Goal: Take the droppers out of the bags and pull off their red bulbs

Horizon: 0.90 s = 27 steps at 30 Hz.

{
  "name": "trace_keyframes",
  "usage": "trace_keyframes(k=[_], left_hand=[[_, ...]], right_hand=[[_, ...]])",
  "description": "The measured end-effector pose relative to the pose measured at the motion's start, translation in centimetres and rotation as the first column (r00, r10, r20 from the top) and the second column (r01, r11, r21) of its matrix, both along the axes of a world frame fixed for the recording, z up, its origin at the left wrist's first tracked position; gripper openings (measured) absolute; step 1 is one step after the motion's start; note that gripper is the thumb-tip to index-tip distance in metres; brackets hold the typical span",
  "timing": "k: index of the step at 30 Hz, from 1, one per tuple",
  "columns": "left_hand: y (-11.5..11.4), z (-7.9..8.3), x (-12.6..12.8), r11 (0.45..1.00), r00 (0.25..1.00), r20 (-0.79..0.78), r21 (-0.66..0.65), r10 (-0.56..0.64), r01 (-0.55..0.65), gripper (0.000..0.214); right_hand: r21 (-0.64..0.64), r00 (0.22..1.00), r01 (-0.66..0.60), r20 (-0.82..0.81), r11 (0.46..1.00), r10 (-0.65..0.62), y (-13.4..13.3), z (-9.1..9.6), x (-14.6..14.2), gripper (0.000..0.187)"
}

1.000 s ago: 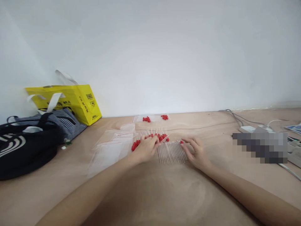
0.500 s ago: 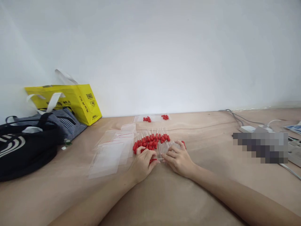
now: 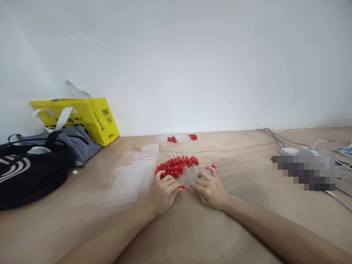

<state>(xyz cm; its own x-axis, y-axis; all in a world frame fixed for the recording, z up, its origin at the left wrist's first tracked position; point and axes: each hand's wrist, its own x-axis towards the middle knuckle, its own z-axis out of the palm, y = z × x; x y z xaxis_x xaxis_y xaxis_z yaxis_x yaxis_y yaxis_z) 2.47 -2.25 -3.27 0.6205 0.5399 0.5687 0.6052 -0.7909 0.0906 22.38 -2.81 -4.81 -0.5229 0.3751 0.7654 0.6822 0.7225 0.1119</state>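
My left hand (image 3: 165,190) pinches a red rubber bulb (image 3: 182,187) between thumb and fingers, low in the middle of the table. Its open end meets a thin clear tube (image 3: 187,186), which the closed fingers of my right hand (image 3: 208,187) hold. How far the tube sits inside the bulb is too small to tell. Just beyond my left hand lies a heap of droppers (image 3: 176,165) with red bulbs, their clear stems pointing to the wall. Several clear tubes (image 3: 190,175) lie side by side by my right fingers, partly covered. Another red bulb (image 3: 214,168) shows behind that hand.
Clear zip bags (image 3: 128,183) overlap left of the droppers. Near the wall, red bulbs (image 3: 172,139) lie on another bag. A yellow bag (image 3: 90,119), a striped bag (image 3: 79,145) and a black bag (image 3: 30,176) stand left. Cables (image 3: 275,137) and a blurred-out object (image 3: 305,172) lie right.
My left hand has shifted slightly left and its grip has moved back, so more of the red bulb shows. My right hand stays nearly in place on the tube.
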Motion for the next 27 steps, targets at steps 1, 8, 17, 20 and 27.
trace_keyframes(k=[1,8,17,20,27], left_hand=[[-0.09,0.04,-0.08,1.0,1.0,-0.008,0.0,-0.003,0.003,0.022],[-0.53,0.05,-0.37,0.999,1.0,-0.004,-0.022,-0.027,0.027,0.023],[-0.83,0.49,-0.27,0.999,0.999,0.012,-0.008,-0.038,0.038,0.023],[-0.66,0.39,-0.38,0.997,0.999,0.003,0.065,-0.034,0.033,0.018],[-0.36,0.23,-0.36,0.976,0.998,-0.038,0.207,-0.058,0.065,0.016]], right_hand=[[0.011,1.0,-0.003,0.0,1.0,0.003,-0.01,-0.04,0.02,0.016],[0.008,1.0,0.01,0.009,1.0,-0.01,-0.05,-0.3,0.08,0.015],[-0.003,1.0,0.018,-0.011,1.0,-0.018,-0.16,-0.4,0.26,0.013],[0.002,0.999,0.025,-0.025,1.0,-0.025,-0.32,-0.23,0.36,0.013],[0.029,0.998,0.018,-0.056,0.999,-0.017,-0.35,-0.48,0.56,0.015]])
